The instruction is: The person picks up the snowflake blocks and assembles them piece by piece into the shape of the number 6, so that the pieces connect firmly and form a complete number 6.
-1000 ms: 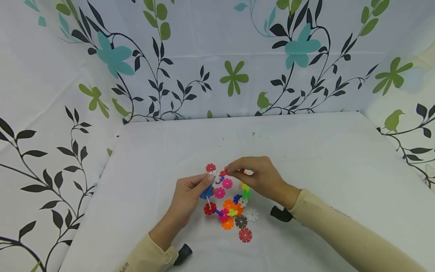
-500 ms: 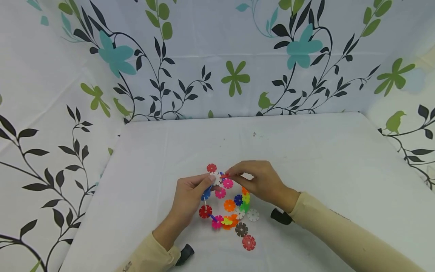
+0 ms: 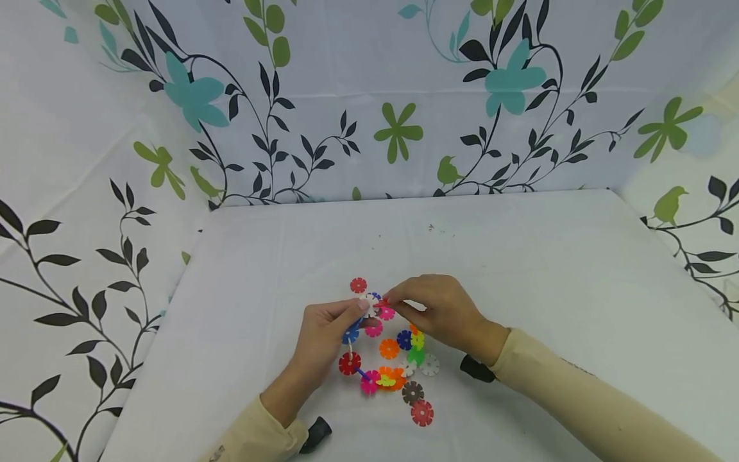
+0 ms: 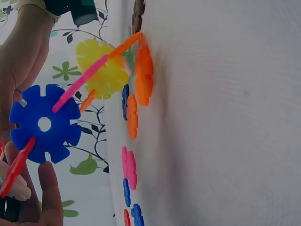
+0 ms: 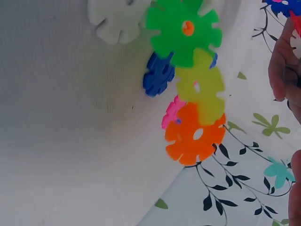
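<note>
My left hand [image 3: 323, 333] pinches a white notched plastic disc [image 3: 369, 306] between thumb and fingers. My right hand [image 3: 441, 305] pinches a red disc [image 3: 382, 304], its edge right at the white one. From the hands a chain of interlocked snowflake discs loops down over the table. Its left side runs through a blue disc [image 3: 350, 335] and a dark red disc [image 3: 349, 363] to a pink disc [image 3: 370, 383]. Green [image 5: 183, 37], yellow and orange discs [image 5: 188, 146] overlap in the right wrist view. A joined blue disc [image 4: 44, 106] fills the left wrist view's left side.
Loose discs lie around the chain on the white table [image 3: 519, 256]: red [image 3: 358, 285] beyond the left hand, orange [image 3: 389, 349] inside the loop, grey-brown [image 3: 412, 392] and red [image 3: 422, 413] nearer me. Patterned cloth [image 3: 346, 96] stands behind the table.
My right hand has dropped slightly, and the red disc has come against the white one. The chain's lower part has shifted towards me and spread into a wider loop, with the nearest red disc shifted too.
</note>
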Motion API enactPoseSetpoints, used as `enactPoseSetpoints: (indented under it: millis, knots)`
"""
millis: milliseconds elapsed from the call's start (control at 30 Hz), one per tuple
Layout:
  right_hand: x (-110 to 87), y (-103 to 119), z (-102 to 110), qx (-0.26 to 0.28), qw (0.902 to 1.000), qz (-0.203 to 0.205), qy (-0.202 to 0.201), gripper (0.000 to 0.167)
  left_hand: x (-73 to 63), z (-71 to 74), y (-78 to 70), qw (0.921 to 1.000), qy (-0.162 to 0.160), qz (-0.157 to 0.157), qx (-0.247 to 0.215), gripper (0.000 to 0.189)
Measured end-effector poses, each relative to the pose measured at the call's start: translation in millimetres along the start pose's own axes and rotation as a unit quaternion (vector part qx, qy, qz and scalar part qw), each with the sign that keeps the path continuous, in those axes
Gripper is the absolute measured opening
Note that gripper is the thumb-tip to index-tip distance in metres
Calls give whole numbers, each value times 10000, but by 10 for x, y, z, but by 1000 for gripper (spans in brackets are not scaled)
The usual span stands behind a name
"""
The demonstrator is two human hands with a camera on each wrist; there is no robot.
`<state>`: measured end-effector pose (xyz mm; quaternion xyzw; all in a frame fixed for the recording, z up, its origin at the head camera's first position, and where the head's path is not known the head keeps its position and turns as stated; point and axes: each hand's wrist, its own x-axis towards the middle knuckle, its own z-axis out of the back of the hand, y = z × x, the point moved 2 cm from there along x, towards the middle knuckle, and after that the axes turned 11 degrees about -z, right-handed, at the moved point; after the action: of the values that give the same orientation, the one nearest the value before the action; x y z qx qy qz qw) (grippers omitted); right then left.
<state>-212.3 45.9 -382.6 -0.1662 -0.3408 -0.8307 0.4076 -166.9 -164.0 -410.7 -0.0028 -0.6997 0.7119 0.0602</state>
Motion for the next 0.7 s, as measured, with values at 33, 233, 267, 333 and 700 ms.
enactPoseSetpoints:
  millis: [33, 233, 267, 333, 700]
  knots:
    - [4, 6, -3, 1, 10000, 4, -18, 30, 1, 1, -2, 10000, 21, -7, 4, 33]
    - [10, 2, -35, 483, 9981, -372, 27, 26, 24, 21, 20, 9997, -10, 239, -68, 32]
    - [10, -3, -40, 567, 9973, -463, 79, 26, 31, 27, 26, 9994, -30, 325, -95, 31]
    - [12, -17, -48, 687, 9951, -671, 228, 25, 44, 44, 40, 9987, -68, 491, -132, 29]
    - [-42, -228, 119, 600, 9819, -1794, 77, 30, 115, 177, 71, 9928, -154, 1179, -151, 42]
